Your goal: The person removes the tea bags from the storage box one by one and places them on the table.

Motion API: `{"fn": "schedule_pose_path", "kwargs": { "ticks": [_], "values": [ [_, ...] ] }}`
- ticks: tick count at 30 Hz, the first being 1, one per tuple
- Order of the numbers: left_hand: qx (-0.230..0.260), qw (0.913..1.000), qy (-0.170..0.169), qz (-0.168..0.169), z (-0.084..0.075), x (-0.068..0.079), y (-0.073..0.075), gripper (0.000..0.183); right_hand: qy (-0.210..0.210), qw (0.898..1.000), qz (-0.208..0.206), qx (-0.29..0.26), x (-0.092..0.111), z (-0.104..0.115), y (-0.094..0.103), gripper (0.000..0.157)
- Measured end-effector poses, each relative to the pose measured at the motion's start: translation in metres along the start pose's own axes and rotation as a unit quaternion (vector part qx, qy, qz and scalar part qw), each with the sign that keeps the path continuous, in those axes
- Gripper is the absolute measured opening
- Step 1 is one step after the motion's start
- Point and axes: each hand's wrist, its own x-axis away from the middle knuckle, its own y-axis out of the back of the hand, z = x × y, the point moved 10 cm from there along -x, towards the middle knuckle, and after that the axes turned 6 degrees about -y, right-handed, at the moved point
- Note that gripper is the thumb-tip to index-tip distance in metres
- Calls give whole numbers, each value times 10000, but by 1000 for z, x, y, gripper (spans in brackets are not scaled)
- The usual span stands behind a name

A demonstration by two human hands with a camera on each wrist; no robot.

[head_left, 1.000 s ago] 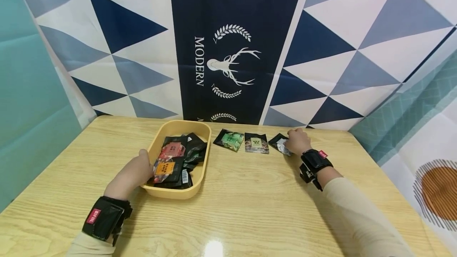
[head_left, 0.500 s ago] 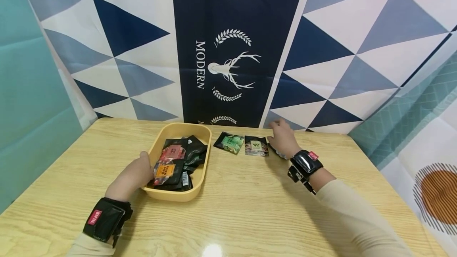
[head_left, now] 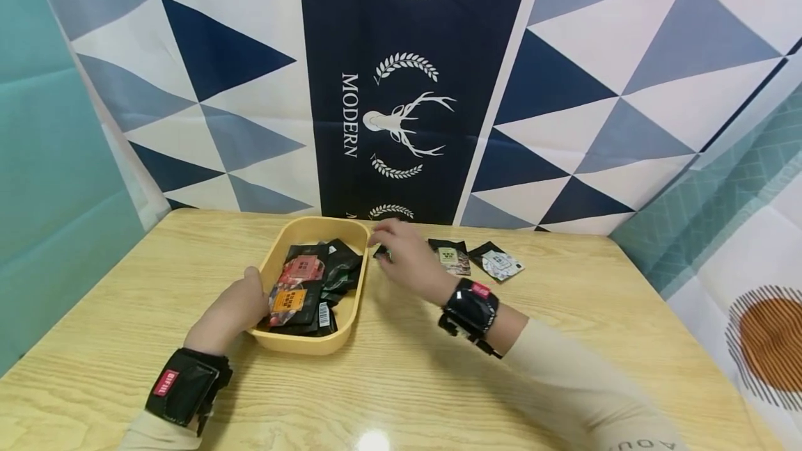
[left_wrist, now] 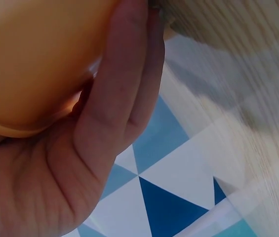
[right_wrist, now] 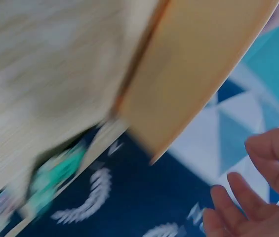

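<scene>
Left hand [head_left: 228,312]: grips left wall of yellow bin [head_left: 307,344], fingers along its outside | Right hand [head_left: 410,263]: empty, fingers loosely parted, near bin's right rim, partly covering green packet [right_wrist: 55,174] | Packets: several within bin; green packet, brown packet [head_left: 454,261] and white packet [head_left: 499,263] in row on table [head_left: 401,395], right of bin

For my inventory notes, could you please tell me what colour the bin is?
The bin is light yellow-orange, shown best in the head view.

Wooden table [head_left: 388,381] before a backdrop [head_left: 551,82] of blue triangles.
</scene>
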Motion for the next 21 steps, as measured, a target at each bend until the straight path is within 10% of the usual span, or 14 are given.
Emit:
{"fn": "schedule_pose_path", "kwargs": {
  "ticks": [10,21],
  "values": [
    [-136,9998,9,-140,3,-2,2,30,933,9701,2171,544,-7,75,-74,48],
    [-307,9989,-192,-282,-2,-2,6,31,1041,9446,3099,276,-7,90,-108,64]
  ]
}}
